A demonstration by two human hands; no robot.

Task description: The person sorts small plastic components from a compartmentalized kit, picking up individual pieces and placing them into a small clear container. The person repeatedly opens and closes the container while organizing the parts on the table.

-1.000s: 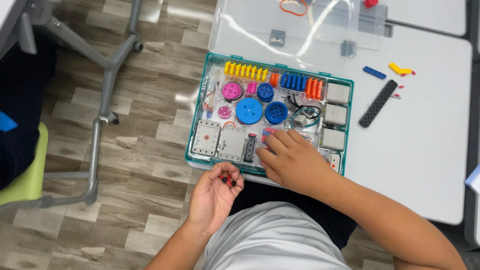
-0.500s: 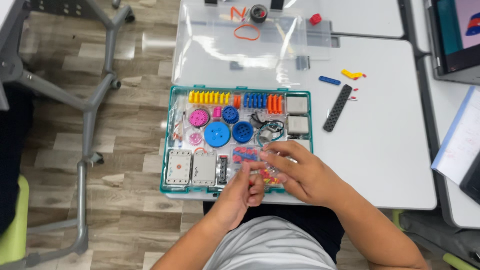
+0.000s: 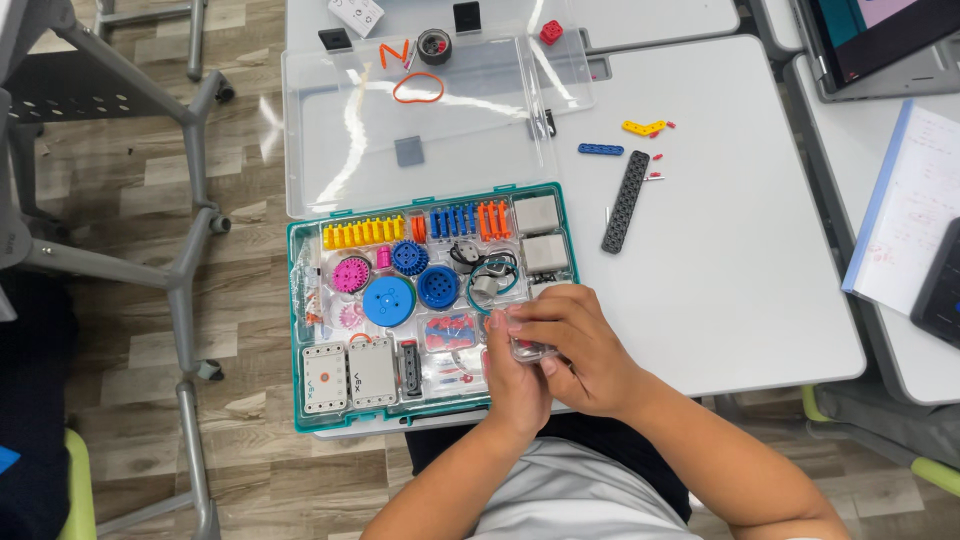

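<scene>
Hands joined now over the tray's 5 o'clock corner, no longer apart as a second back. Left hand [image 3: 515, 385] raised from the lap, right hand [image 3: 570, 345] curled, both pinching a small clear part [image 3: 527, 350], fingers nearly closed. Sits above the parts tray [image 3: 300, 330], near the grey blocks [image 3: 540, 232].
</scene>
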